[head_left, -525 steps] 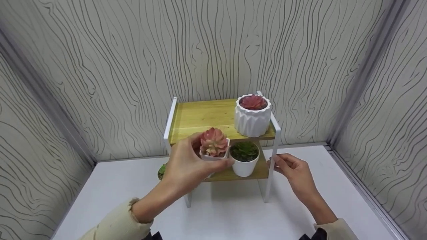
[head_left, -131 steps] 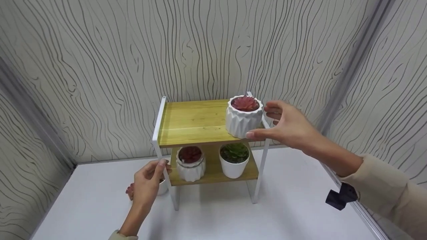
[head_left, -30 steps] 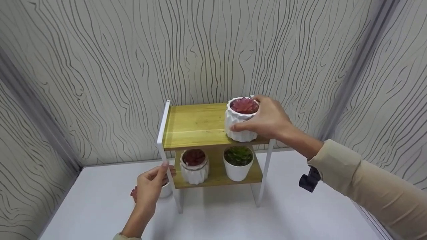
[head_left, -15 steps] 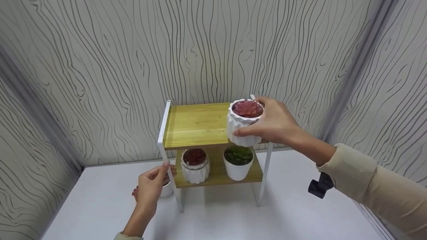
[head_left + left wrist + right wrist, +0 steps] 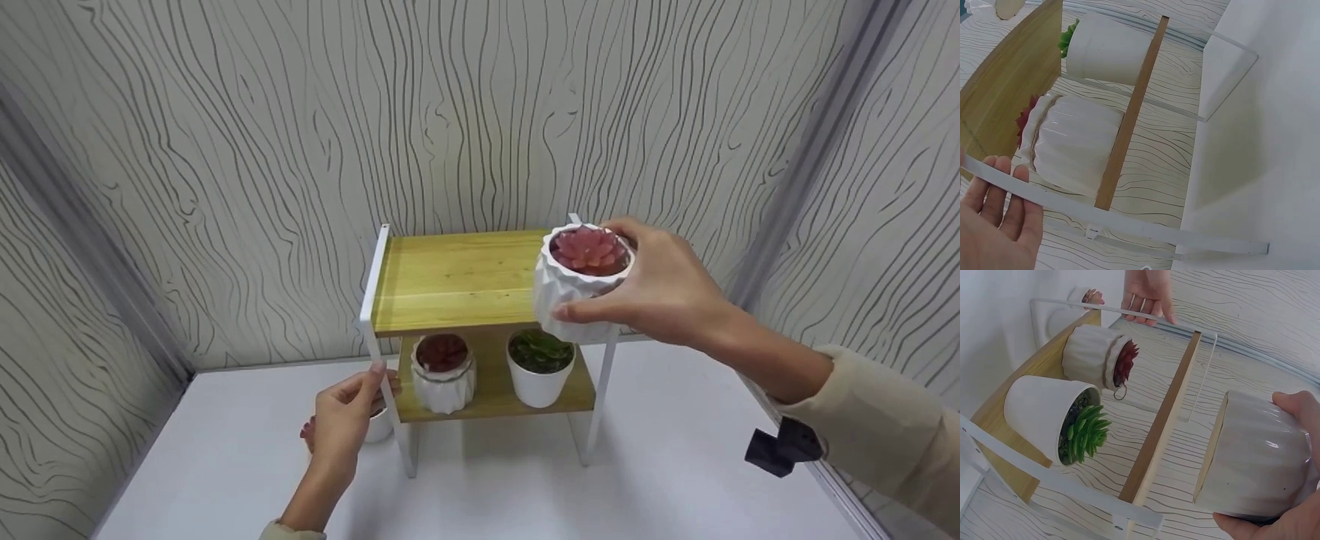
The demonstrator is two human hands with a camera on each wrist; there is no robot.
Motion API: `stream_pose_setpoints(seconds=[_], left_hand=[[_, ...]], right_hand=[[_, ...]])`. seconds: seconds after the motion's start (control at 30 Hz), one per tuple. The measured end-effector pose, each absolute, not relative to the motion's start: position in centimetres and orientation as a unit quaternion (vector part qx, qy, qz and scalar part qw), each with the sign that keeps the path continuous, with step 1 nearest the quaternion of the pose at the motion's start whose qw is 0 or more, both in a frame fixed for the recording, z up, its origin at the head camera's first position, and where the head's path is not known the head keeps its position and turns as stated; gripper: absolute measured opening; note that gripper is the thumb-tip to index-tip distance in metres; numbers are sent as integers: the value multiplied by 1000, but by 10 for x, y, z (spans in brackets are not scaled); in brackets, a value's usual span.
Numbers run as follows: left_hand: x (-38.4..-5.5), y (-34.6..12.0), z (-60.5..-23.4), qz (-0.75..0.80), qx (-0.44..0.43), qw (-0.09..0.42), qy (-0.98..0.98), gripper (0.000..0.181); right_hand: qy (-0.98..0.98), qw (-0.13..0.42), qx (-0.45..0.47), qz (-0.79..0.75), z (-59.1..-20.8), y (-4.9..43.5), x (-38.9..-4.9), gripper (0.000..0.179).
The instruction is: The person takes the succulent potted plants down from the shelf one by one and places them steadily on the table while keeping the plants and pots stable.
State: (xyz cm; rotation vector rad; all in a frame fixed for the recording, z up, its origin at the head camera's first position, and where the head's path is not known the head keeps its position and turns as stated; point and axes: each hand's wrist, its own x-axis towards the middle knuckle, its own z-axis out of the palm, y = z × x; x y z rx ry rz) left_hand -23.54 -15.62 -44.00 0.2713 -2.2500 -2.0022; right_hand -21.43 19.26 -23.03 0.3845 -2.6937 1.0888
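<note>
Right hand [image 5: 667,289]: it was curled round a white ridged pot [image 5: 555,296], thumb in front and fingers behind.
Ridged pot: it hung in the air, apart from the upper board [image 5: 457,289], up by its right end, with a red plant [image 5: 590,251] inside.
Left hand [image 5: 343,416]: it pinched the shelf's white left post [image 5: 406,446].
Lower board [image 5: 491,405]: a second ridged pot [image 5: 444,391] sat left, a smooth pot [image 5: 540,388] with a green plant [image 5: 541,351] right, well apart.
Counter [image 5: 225,450]: a small pot [image 5: 380,429] stood partly hidden behind the left hand.
</note>
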Motion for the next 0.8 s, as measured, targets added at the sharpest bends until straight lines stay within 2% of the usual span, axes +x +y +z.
stream_pose_setpoints(seconds=[0.8], left_hand=[[-237,-155,-441,-672,82,70,-732,56]], right_hand=[[-910,106,157,369,-241,215,-165,95]])
